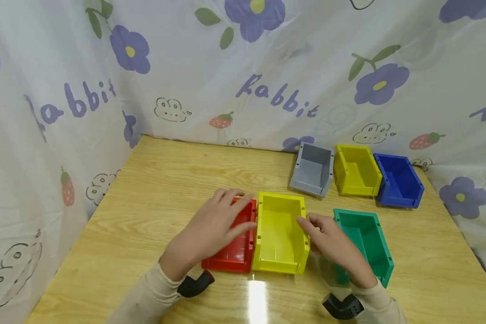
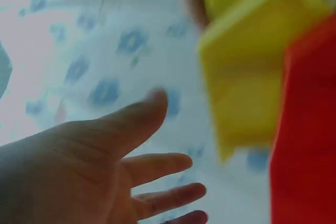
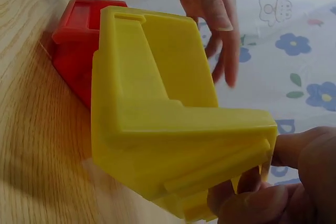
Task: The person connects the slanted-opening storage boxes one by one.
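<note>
A yellow plastic bin stands at the middle of the table, right beside a red bin. My right hand holds the yellow bin's right side wall, thumb at the rim and fingers curled under its outer lip, as the right wrist view shows. Over the red bin hovers my left hand, its fingers spread and nothing in them. In the left wrist view the left hand is apart from both bins. A green bin sits to the right, partly hidden behind my right hand and forearm.
At the back right, a grey bin, a second yellow bin and a blue bin stand in a row. A printed curtain hangs along the wooden table's back and sides.
</note>
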`<control>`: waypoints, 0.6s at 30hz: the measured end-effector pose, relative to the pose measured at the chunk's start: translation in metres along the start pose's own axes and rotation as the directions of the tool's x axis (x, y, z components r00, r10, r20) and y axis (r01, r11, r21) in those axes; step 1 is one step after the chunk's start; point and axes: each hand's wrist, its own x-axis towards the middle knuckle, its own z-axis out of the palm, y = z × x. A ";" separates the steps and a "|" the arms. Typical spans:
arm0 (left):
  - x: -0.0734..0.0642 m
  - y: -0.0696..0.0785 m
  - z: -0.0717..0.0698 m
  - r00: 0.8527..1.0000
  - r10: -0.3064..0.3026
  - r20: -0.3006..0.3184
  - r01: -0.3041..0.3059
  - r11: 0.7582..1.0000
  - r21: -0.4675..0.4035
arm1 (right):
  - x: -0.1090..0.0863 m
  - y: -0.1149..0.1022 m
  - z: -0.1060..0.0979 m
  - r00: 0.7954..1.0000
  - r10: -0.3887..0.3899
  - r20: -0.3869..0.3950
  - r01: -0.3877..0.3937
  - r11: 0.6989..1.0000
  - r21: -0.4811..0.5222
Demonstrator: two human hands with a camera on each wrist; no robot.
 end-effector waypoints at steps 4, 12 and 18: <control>0.017 0.016 0.011 0.992 0.074 0.103 -0.075 0.997 0.011 | -0.001 0.000 -0.002 1.000 0.002 0.012 -0.002 1.000 -0.016; 0.016 0.018 0.017 0.990 -0.017 0.137 0.022 0.999 -0.036 | 0.002 -0.002 0.003 1.000 0.014 0.026 -0.013 0.999 -0.052; 0.019 0.016 0.025 0.991 -0.041 0.124 0.044 0.999 -0.021 | 0.007 0.001 0.013 1.000 0.026 -0.015 -0.027 0.994 -0.103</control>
